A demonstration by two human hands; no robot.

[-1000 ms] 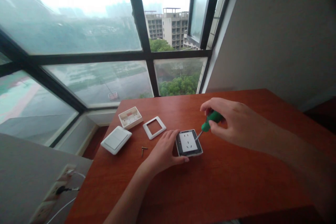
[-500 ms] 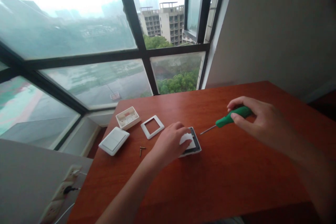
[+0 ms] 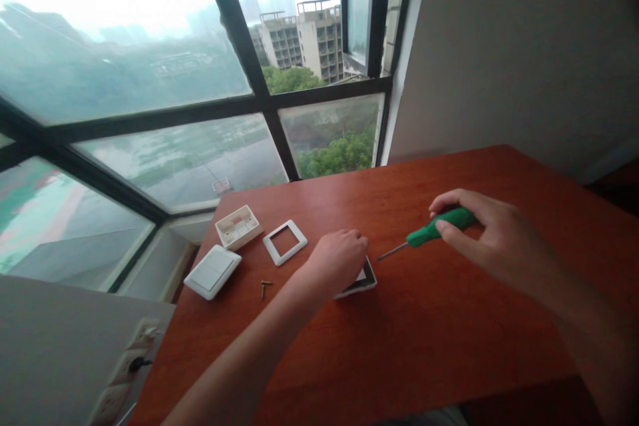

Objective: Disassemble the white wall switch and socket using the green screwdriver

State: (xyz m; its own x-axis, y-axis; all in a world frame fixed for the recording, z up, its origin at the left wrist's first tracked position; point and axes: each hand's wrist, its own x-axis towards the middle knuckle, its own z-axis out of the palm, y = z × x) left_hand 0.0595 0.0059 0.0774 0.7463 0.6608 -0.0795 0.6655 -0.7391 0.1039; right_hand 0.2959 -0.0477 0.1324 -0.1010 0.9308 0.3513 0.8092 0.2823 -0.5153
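My right hand (image 3: pixel 492 233) is wrapped round the green handle of a screwdriver (image 3: pixel 442 226), its metal tip pointing left and down, just right of a wall switch. That wall switch (image 3: pixel 368 277), white-edged with a dark inner frame, lies on the table, mostly covered by my left hand (image 3: pixel 339 259). The fingers of my left hand are curled together over the switch's far right part; what they pinch, if anything, is hidden. Left of that hand lie a few small screws (image 3: pixel 264 286) and a white square cover frame (image 3: pixel 285 242).
A second white switch (image 3: pixel 213 271) and an open cream mounting box (image 3: pixel 238 227) sit near the left edge of the reddish-brown wooden table (image 3: pixel 424 333). Wall sockets (image 3: pixel 122 373) with a plug are at lower left. Windows (image 3: pixel 329 133) rise behind the table.
My left hand has shifted toward the far right part of the switch and its fingers have curled in. My right hand keeps the screwdriver almost where it was. The view has tilted slightly.
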